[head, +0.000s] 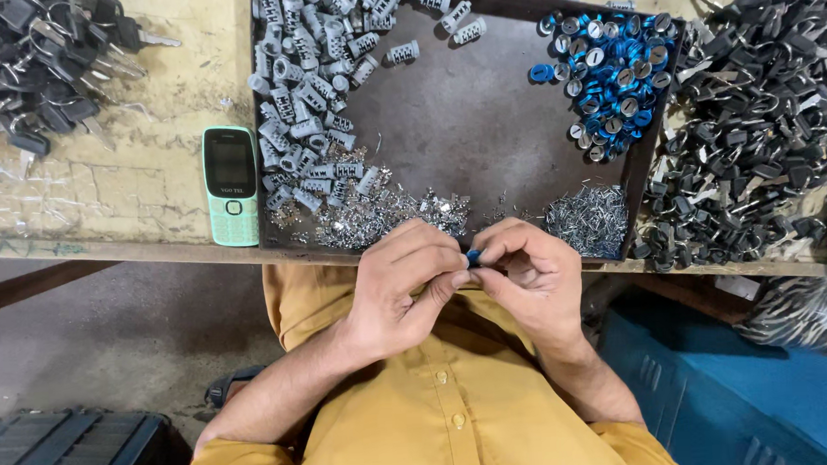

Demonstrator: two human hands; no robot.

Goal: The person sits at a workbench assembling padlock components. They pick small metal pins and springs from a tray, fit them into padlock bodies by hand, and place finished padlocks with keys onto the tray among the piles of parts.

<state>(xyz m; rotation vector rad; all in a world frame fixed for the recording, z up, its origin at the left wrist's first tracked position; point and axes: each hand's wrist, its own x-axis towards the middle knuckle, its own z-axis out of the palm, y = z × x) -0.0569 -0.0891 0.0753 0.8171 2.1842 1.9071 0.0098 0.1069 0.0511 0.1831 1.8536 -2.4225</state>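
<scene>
A small blue part [473, 255] sits pinched between the fingertips of both hands, just below the near edge of the tray [483, 118] and over the person's yellow shirt [439, 389]. Only a sliver of it shows, a glossy blue bit; most is hidden by the fingers, so its shape cannot be told. The left hand [406, 284] curls around it from nine o'clock, thumb and forefinger closed on it; the right hand [531, 274] meets it from three o'clock, its fingertips pressed to the same piece. Judging by the piles, the work looks well short of done: many blue caps [611, 75] lie heaped at the tray's two o'clock corner, grey cylinders [310, 88] crowd its ten o'clock side, and small metal bits [376, 220] and a heap of thin pins [588, 220] lie along the near edge. No finished pile can be told apart. Beyond the tray, at nine o'clock, lies a green phone [231, 185]; black keys [34, 63] lie at ten o'clock and more black keys [762, 124] at three.
</scene>
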